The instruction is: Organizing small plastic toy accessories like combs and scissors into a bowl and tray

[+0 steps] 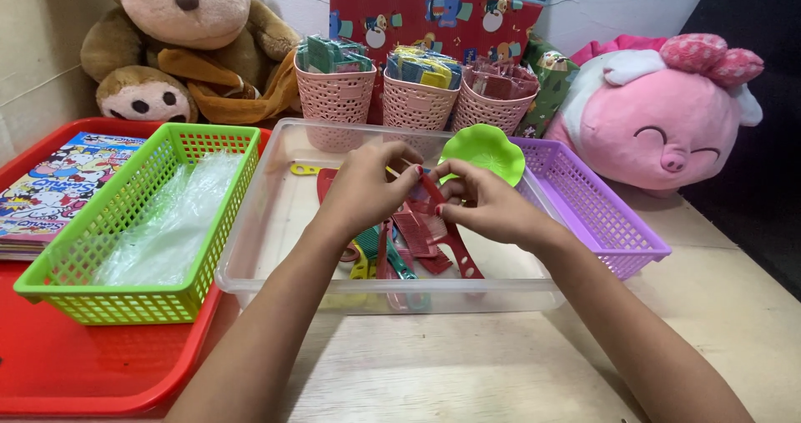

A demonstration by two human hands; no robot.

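My left hand (371,185) and my right hand (484,202) meet over a clear plastic tub (259,223) and both pinch a red comb (446,227) that slants down into it. Inside the tub lie several other combs (388,260), red, green and yellow. A yellow handle (302,169) shows at the tub's back left. A green flower-shaped dish (484,149) leans on the tub's far rim, just behind my right hand.
A green basket (58,264) with clear plastic bags stands on a red tray (83,373) at left, beside picture books (50,189). A purple basket (617,231) stands at right. Three pink cups (334,98) of packets, a monkey plush (183,39) and a pink pig plush (659,123) line the back.
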